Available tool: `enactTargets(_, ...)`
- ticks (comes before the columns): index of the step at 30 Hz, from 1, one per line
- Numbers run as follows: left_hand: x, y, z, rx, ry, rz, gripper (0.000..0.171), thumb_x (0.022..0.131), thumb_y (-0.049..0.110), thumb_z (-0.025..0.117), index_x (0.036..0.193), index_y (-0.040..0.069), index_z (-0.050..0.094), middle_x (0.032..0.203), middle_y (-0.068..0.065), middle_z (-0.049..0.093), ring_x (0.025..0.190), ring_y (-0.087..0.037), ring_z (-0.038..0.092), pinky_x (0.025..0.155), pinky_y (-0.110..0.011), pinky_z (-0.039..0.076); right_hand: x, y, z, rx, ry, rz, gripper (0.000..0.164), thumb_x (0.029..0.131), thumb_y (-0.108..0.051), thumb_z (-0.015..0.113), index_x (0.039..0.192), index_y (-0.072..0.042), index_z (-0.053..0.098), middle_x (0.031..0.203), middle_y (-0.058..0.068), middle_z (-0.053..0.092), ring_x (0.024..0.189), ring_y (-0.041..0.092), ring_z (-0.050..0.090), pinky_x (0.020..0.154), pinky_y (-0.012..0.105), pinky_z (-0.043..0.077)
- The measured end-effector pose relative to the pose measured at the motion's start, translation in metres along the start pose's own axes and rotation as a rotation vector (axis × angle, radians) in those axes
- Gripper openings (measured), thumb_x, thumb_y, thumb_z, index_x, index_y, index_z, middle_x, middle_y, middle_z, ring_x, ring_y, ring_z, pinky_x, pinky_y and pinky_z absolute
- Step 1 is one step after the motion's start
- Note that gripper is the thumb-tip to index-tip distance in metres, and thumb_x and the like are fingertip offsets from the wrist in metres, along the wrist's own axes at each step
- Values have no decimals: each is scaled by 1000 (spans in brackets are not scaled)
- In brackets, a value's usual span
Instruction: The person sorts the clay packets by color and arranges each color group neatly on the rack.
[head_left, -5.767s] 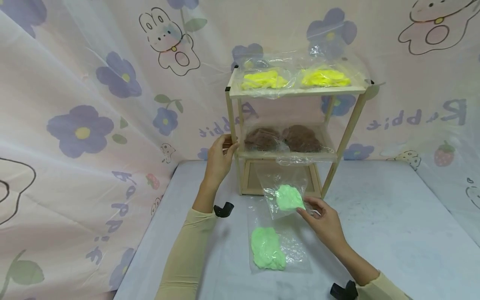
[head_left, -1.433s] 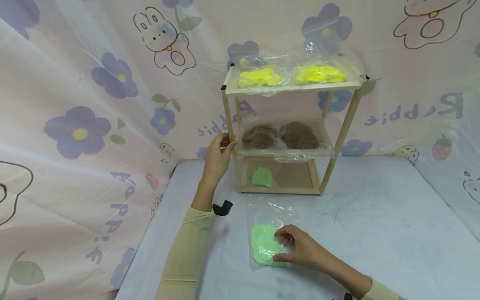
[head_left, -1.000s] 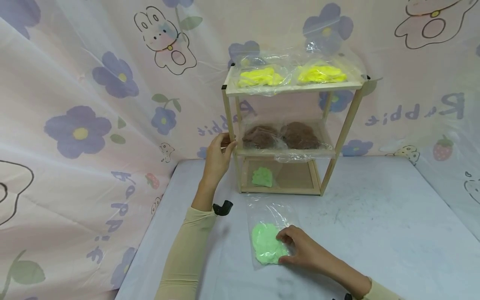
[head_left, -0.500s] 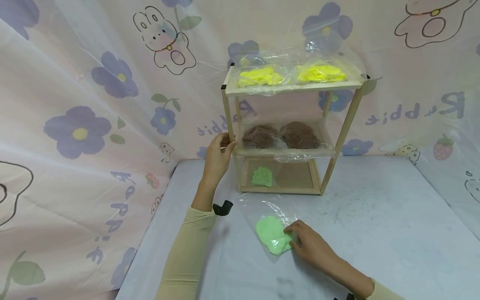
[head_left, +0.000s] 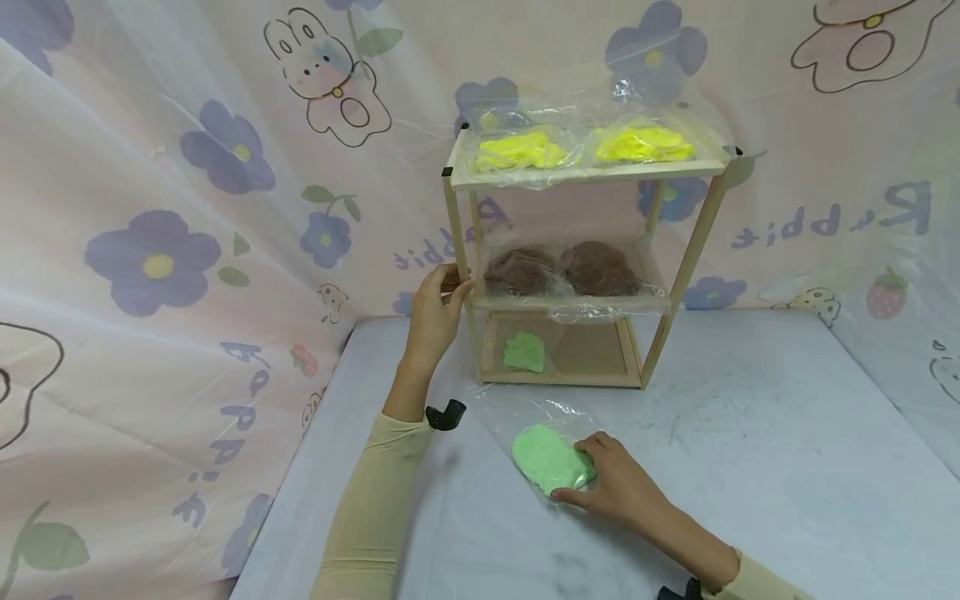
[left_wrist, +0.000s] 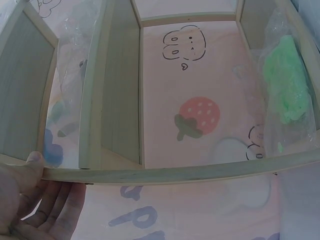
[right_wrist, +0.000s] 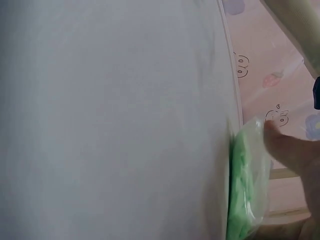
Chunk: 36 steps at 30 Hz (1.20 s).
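A wooden three-tier shelf (head_left: 687, 275) stands at the back of the table. My left hand (head_left: 433, 325) grips its front left post; the left wrist view has the thumb (left_wrist: 34, 162) on one side and fingers beneath. In front of the shelf, a clear bag of light green clay (head_left: 551, 461) lies on the table. My right hand (head_left: 618, 483) holds that bag by its near right side, thumb at the lower edge and fingers at the right edge. Another bag of green clay (head_left: 524, 352) sits at the left of the lowest tier.
Two bags of brown clay (head_left: 600, 269) fill the middle tier, their plastic hanging over its front. On the top tier lie two bags of yellow clay (head_left: 645, 143). A patterned curtain (head_left: 157, 375) hangs behind and left of the white table (head_left: 780, 467).
One green bag has gone from my right hand onto the lowest tier. My right hand then moved to the other bag, which has slid away from me and turned. The left hand has stayed.
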<state>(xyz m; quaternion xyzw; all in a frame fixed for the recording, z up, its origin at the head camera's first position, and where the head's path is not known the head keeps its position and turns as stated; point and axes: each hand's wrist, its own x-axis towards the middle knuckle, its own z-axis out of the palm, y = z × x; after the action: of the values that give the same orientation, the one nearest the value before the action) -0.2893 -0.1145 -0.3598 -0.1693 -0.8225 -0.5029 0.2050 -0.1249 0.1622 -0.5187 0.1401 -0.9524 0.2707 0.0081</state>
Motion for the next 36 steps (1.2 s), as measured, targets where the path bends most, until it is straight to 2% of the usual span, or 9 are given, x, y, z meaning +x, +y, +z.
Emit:
enactTargets(5,0,-1,0,1,0,2,31,106,14,69,133,-1,65,123,-17,68,117,-32,69,105,-37,61,2,0,3,-33,20,-22,89,67,-54,101,126,5,69,121,12,64,116,31,63,100,50,60)
enactTargets(9,0,-1,0,1,-4,2,31,107,16,68,133,-1,65,124,-17,68,118,-32,69,105,-37,61,4,1,3,-59,30,-56,90,65,-50,103,126,6,68,120,14,63,112,31,62,97,49,60)
enactTargets(13,1,-1,1,6,-10,2,32,107,18,68,133,0,65,124,-16,68,118,-30,68,105,-36,61,4,1,2,-100,28,-92,88,64,-51,103,124,3,69,118,13,63,110,30,60,96,49,60)
enactTargets(17,0,0,0,1,-6,2,32,107,17,68,133,-1,65,124,-17,68,118,-32,68,105,-37,61,4,-1,0,-199,38,-127,81,66,-56,100,119,-2,71,114,10,63,108,30,60,92,50,58)
enactTargets(21,0,0,0,2,-1,-1,31,107,16,69,133,-1,65,124,-17,68,118,-32,68,105,-38,61,3,-3,-3,-274,29,-123,81,67,-59,97,120,-3,70,115,10,63,110,33,60,90,52,55)
enactTargets(26,1,-1,0,11,-1,1,32,107,16,69,133,-1,65,124,-18,68,118,-32,68,105,-37,61,2,-3,-7,-261,-13,-92,81,66,-57,98,120,-5,67,115,9,62,112,34,58,91,55,52)
enactTargets(30,0,-1,0,13,-1,1,32,106,16,69,133,-1,65,124,-18,68,118,-33,68,105,-37,61,0,0,-10,-234,-33,-101,80,66,-56,99,118,-7,65,113,8,60,110,33,58,89,54,51)
enactTargets(33,0,-1,0,13,-1,2,31,107,16,69,133,-1,65,124,-17,68,119,-33,68,105,-38,61,0,4,-12,-148,-61,-124,78,68,-50,101,120,-6,63,113,7,58,107,30,57,88,51,50)
enactTargets(36,0,-1,0,15,-2,1,32,107,16,68,133,-1,65,125,-17,68,119,-32,68,106,-39,61,-1,9,-12,-30,-94,-150,77,70,-39,102,124,-3,61,116,6,56,109,28,55,93,52,53)
